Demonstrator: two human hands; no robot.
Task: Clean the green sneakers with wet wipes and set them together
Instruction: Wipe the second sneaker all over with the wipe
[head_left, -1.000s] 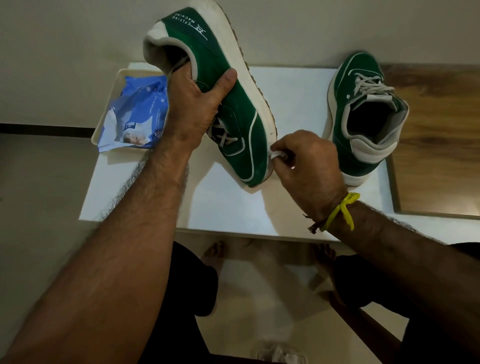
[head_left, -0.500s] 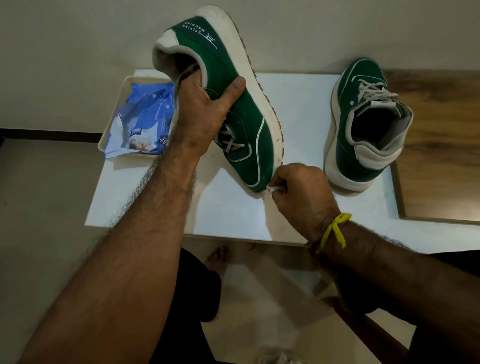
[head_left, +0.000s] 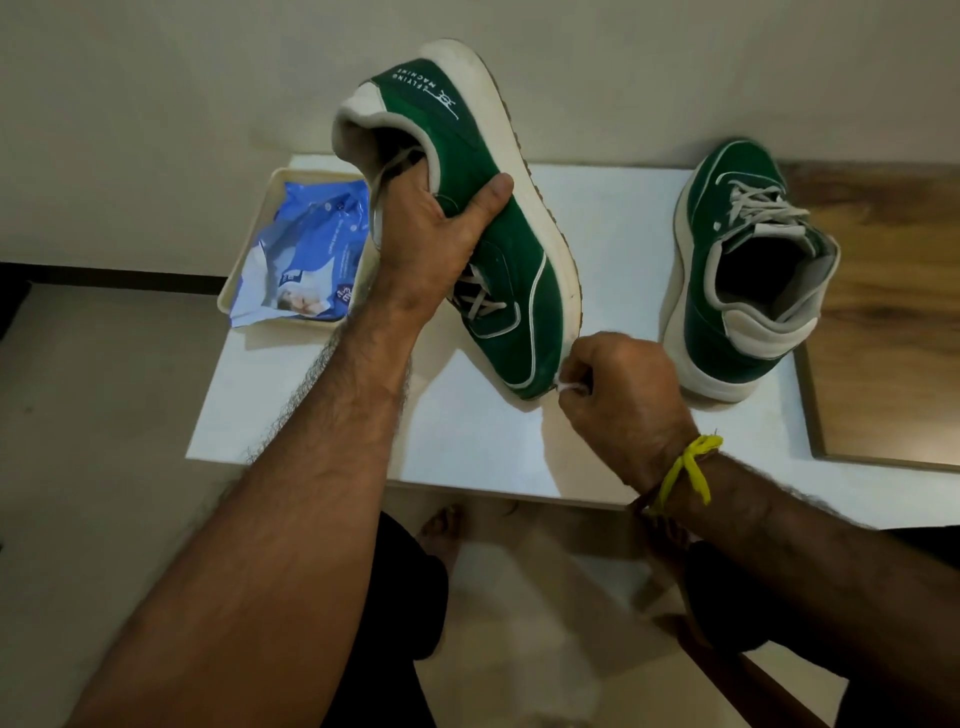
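A: Where's the green suede sneaker with the white sole (head_left: 498, 249)?

B: Tilted toe-down on the white tabletop (head_left: 613, 218). The left hand (head_left: 431, 244) grips its collar, thumb across the side. White lettering marks the heel.

A: The right hand (head_left: 618, 395)?

B: Fingers curled, pinching a small white wet wipe (head_left: 567, 385) against the toe.

A: The other one?

B: The second green sneaker (head_left: 737, 270) stands upright, well apart. A blue wipes packet (head_left: 306, 249) lies in a cream tray (head_left: 228, 291).

white table (head_left: 613, 218), cream tray (head_left: 224, 297) at its left edge, wooden panel (head_left: 883, 338) on right
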